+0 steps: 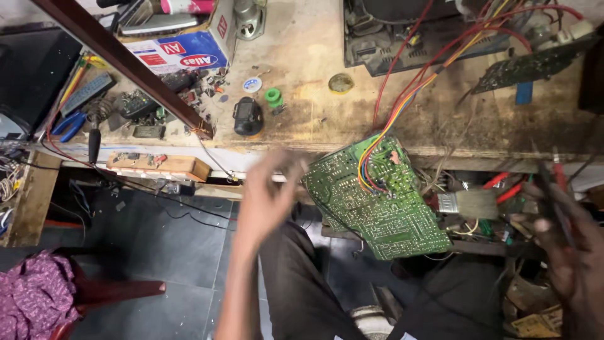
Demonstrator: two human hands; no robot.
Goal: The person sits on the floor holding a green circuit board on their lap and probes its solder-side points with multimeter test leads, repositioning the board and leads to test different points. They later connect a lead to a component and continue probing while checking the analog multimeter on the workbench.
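Note:
A green circuit board (377, 204) hangs tilted in front of the workbench edge, over my lap. Coloured wires (409, 94) run from it up to an opened device (402, 31) on the bench. My left hand (264, 198) is blurred, fingers loosely apart, just beside the board's left edge. I cannot tell whether it touches the board. My right hand (569, 252) is at the far right, closed around thin probe-like tools (553, 182), one dark and one red, pointing up.
The wooden workbench (314, 119) carries a cardboard box (182, 50), a small black meter (247, 116), a green spool (273, 97), blue-handled pliers (68, 123), loose parts and a second dark circuit board (535, 63). A red stool with purple cloth (38, 296) stands at lower left.

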